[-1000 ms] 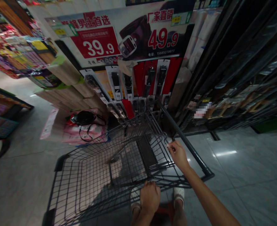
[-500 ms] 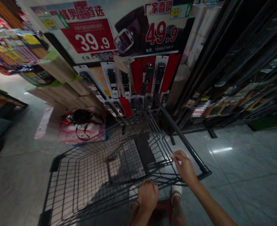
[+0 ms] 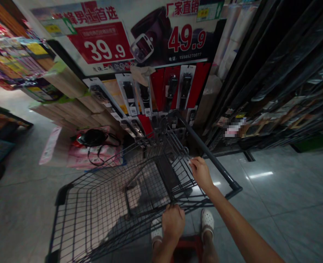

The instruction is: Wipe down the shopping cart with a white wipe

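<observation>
A dark grey wire shopping cart (image 3: pixel 62 193) stands sideways in front of me, with its push handle (image 3: pixel 209 155) to the right. My left hand (image 3: pixel 173 221) is closed around the near top rail of its basket. Over the handle end of the basket, my right hand (image 3: pixel 201 173) pinches a small white scrap (image 3: pixel 190 162), too small to make out clearly, close to the inner wires. Whether the scrap touches a wire I cannot tell. Nothing lies in the visible part of the basket.
Behind the cart hangs a rack of packaged belts (image 3: pixel 186 86) under a price sign (image 3: pixel 103 45). A black bag (image 3: pixel 94 137) lies on pink packages to the left. Dark racks (image 3: pixel 273 98) line the right. A red stool (image 3: pixel 189 245) is beneath me, between my white clogs (image 3: pixel 207 220).
My right hand has moved up and left, away from the near side of the cart, still pinching the white scrap. My left hand stays on the rail. The cart has shifted slightly.
</observation>
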Available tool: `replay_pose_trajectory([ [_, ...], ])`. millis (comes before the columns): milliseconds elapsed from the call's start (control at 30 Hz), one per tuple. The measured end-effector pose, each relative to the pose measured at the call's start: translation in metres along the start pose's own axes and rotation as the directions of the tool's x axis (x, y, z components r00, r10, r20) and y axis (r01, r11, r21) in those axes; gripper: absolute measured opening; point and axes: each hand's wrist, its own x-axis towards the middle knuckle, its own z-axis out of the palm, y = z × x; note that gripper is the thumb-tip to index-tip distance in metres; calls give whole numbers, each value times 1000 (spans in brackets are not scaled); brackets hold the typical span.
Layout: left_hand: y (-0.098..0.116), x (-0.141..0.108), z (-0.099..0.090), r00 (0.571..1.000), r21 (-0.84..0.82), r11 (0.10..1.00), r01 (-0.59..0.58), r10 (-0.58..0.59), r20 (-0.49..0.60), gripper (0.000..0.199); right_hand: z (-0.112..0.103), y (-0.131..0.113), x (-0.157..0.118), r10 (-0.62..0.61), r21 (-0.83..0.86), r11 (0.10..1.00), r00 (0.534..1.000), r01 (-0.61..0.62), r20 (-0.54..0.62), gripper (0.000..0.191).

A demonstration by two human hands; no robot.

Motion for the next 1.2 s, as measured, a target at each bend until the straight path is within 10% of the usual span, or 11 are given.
replay_pose_trajectory([
  [733,14,21,-7,999,16,1000,23,-22,-24,37,-51,17,-49,44,-168,986,989,-20,142,27],
  [1200,6,17,-5,1000,51,999,1,0,-16,36,-25,12,-14,123,22,992,992,-124,27,21],
])
